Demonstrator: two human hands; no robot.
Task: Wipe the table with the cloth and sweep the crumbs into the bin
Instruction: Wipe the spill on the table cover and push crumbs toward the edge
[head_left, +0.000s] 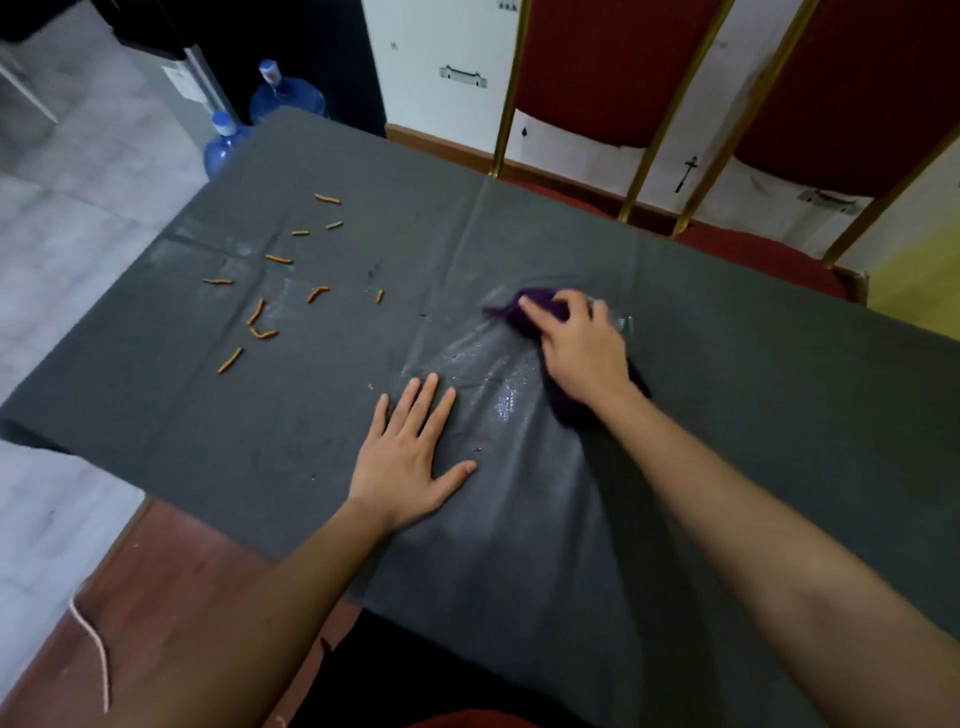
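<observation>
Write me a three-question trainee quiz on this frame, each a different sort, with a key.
1. True or false: the right hand presses the cloth on the table.
2. The left hand is: A) holding crumbs B) flat on the table C) off the table.
3. Fill in: the crumbs lie to the ___ of the cloth.
Key: 1 true; 2 B; 3 left.

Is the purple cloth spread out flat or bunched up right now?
Bunched up. The purple cloth sits crumpled under the right hand, showing past the fingers and beside the wrist, on the table.
</observation>
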